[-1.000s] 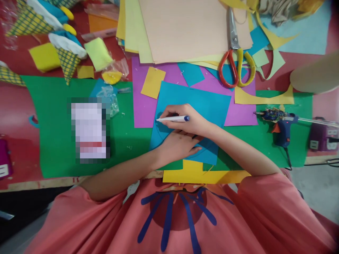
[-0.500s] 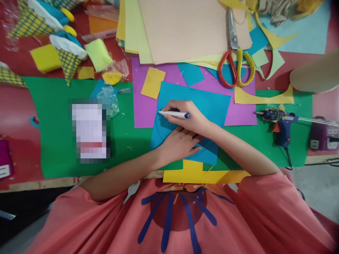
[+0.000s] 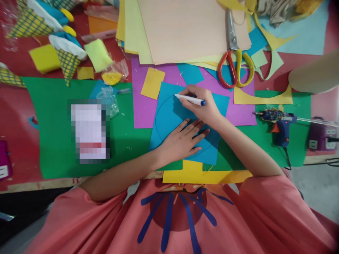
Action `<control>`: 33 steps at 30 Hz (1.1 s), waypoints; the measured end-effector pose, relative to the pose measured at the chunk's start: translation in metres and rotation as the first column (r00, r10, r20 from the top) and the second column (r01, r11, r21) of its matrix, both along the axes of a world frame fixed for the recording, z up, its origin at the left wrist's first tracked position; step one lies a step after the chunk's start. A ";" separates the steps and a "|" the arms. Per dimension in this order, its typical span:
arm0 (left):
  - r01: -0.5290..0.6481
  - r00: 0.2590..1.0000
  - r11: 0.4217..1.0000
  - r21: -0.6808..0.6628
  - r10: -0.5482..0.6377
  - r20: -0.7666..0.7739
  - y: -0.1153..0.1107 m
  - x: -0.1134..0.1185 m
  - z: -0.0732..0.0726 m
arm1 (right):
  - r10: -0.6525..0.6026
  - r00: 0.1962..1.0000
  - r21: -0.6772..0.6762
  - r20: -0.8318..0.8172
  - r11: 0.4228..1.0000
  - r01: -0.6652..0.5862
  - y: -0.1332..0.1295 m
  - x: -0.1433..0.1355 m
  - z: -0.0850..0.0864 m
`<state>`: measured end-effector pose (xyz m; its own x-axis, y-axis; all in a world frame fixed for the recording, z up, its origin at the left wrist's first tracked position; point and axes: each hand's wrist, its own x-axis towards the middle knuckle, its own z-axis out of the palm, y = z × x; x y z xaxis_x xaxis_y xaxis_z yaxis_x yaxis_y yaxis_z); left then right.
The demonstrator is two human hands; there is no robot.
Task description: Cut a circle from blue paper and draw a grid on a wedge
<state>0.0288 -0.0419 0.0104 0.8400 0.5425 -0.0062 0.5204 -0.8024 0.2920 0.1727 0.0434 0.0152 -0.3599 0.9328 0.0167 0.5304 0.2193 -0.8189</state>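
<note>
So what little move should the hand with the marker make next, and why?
I'd have the right hand ease the marker rightward in a gentle arc. The curved line rises along the left of the blue sheet to the marker's tip, and I see none just right of it. The left hand lies flat, probably steadying the sheet.

A craft workspace, with scissors (image 3: 233, 68), a glue gun (image 3: 283, 130) and layered coloured paper (image 3: 188, 31).
</note>
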 end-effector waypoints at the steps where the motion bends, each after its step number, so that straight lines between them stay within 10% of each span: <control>1: 0.001 1.000 1.000 0.006 -0.001 0.000 0.000 0.000 0.000 | -0.012 1.000 0.012 0.004 1.000 0.012 0.001 0.004 -0.002; 33: 0.006 0.999 1.000 -0.009 -0.006 -0.035 0.000 0.000 -0.004 | -0.279 0.958 -0.072 0.072 0.956 0.284 -0.019 0.078 0.021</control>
<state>0.0289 -0.0420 0.0067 0.8424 0.5373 -0.0405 0.5257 -0.8029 0.2811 0.2508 0.0241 0.0357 -0.0802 0.9939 -0.0761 0.6098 -0.0115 -0.7924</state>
